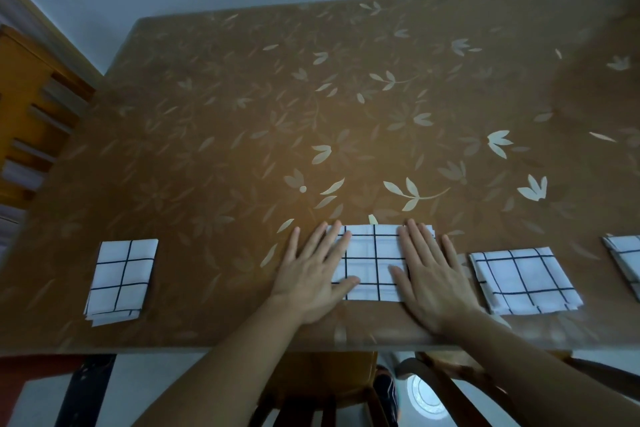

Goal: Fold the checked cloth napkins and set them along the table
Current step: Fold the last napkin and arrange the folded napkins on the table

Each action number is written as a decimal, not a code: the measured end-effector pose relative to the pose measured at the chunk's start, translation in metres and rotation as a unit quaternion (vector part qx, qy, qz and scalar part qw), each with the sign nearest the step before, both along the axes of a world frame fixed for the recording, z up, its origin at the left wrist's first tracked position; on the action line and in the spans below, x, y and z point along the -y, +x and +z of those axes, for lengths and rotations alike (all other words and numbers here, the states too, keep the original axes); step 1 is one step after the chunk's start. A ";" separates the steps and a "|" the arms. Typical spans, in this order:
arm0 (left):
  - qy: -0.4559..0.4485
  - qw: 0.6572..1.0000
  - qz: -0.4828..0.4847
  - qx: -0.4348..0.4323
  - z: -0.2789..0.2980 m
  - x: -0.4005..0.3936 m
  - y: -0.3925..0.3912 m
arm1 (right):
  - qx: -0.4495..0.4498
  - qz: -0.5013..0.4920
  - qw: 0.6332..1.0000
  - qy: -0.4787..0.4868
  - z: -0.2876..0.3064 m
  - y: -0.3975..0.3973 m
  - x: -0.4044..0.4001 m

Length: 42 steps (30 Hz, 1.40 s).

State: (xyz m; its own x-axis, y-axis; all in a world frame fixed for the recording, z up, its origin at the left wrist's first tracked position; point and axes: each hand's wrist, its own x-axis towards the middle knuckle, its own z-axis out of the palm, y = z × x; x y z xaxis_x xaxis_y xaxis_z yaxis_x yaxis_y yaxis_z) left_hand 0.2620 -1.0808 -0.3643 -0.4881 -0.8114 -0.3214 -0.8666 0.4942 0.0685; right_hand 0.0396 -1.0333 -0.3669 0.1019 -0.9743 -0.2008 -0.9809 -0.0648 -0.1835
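So 4 checked napkins are sitting in a row along the near edge of the brown table [242, 97], the one with the pale leaf pattern all over it. The person is pressing both hands flat on the middle napkin [375, 262], a folded white rectangle with dark grid lines lying right in front of them. The left hand [311, 274] is lying palm down over the napkin's left end, fingers straight and spread apart, with the outer fingers spilling onto the bare tabletop and the thumb resting on the cloth. The right hand [431, 277] is doing the mirror thing on the right end, fingers also straight and fanned out, thumb pointing inward onto the cloth, nothing being gripped by either hand. Off to the left, well apart, a folded napkin [121, 277] is sitting by itself, looking like a few layers slightly offset at the bottom. Just beside the right hand another folded napkin [524, 279] is lying a bit skewed, and a 4th napkin [625, 258] is poking in at the right edge of the view, mostly cut off. A wooden chair [31, 107] is standing at the left end of the table, and another chair [322, 388] is showing under the near edge between the forearms
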 end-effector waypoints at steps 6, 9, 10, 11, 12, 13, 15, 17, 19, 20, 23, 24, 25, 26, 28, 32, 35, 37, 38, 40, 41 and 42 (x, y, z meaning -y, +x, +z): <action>-0.008 0.998 -0.030 0.054 0.011 0.006 0.011 | -0.020 -0.003 0.999 0.028 0.004 0.003 0.003; 0.009 0.998 -0.027 0.054 0.016 0.009 0.007 | -0.034 -0.014 0.999 -0.040 0.020 0.012 -0.004; 0.019 0.998 -0.024 0.051 0.018 0.010 0.008 | -0.021 0.016 0.998 -0.058 0.025 0.019 -0.009; 0.027 0.999 -0.017 0.044 0.021 0.010 0.007 | -0.013 0.069 0.995 -0.069 0.027 0.026 -0.015; 0.033 0.999 0.000 0.029 0.024 0.009 0.006 | -0.012 0.129 0.988 -0.079 0.027 0.033 -0.022; 0.034 0.999 0.031 0.004 0.026 0.007 0.004 | -0.012 0.173 0.981 -0.083 0.027 0.041 -0.029; 0.018 0.987 0.140 -0.081 0.029 0.000 -0.001 | -0.011 0.181 0.982 -0.061 0.022 0.049 -0.031; -0.002 0.954 0.245 -0.174 0.031 -0.008 0.000 | -0.018 0.156 0.987 -0.038 0.017 0.055 -0.027; -0.013 0.931 0.289 -0.223 0.033 -0.016 0.010 | -0.035 0.153 0.987 -0.023 0.019 0.064 -0.023; -0.020 0.924 0.300 -0.236 0.033 -0.019 0.018 | -0.047 0.161 0.986 -0.014 0.023 0.069 -0.021; -0.036 0.911 0.326 -0.249 0.036 -0.027 0.041 | -0.102 0.217 0.971 0.024 0.041 0.086 -0.014; -0.040 0.909 0.331 -0.249 0.036 -0.030 0.047 | -0.121 0.237 0.964 0.024 0.046 0.093 -0.009; -0.045 0.908 0.332 -0.251 0.035 -0.033 0.052 | -0.142 0.254 0.956 0.029 0.052 0.100 -0.004; -0.048 0.907 0.332 -0.254 0.034 -0.038 0.056 | -0.167 0.270 0.948 0.038 0.058 0.107 0.000; -0.045 0.906 0.325 -0.267 0.035 -0.049 0.062 | -0.190 0.283 0.939 0.047 0.061 0.116 0.004; -0.016 0.906 0.298 -0.301 0.044 -0.068 0.070 | -0.150 0.239 0.959 0.019 0.066 0.113 0.002; 0.038 0.886 0.303 -0.348 0.056 -0.074 0.079 | -0.052 0.213 0.975 -0.030 0.078 0.100 -0.006; 0.087 0.875 0.301 -0.370 0.065 -0.075 0.084 | 0.028 0.205 0.977 -0.051 0.088 0.089 -0.012; 0.100 0.879 0.285 -0.368 0.070 -0.074 0.085 | 0.067 0.195 0.977 -0.049 0.094 0.083 -0.014; 0.087 0.918 0.216 -0.321 0.083 -0.072 0.083 | 0.138 0.177 0.974 -0.028 0.107 0.075 -0.018; 0.066 0.941 0.171 -0.285 0.089 -0.069 0.081 | 0.171 0.173 0.970 -0.012 0.115 0.071 -0.019; 0.043 0.958 0.129 -0.254 0.094 -0.065 0.077 | 0.202 0.172 0.964 0.000 0.123 0.069 -0.020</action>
State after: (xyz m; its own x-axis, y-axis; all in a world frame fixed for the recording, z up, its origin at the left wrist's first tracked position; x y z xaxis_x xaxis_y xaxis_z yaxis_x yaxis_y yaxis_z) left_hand 0.3389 -1.0155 -0.2700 -0.3862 -0.9071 -0.1673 -0.8029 0.2413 0.5452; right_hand 0.1083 -1.0131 -0.2436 0.4883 -0.8694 -0.0761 -0.7496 -0.3731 -0.5468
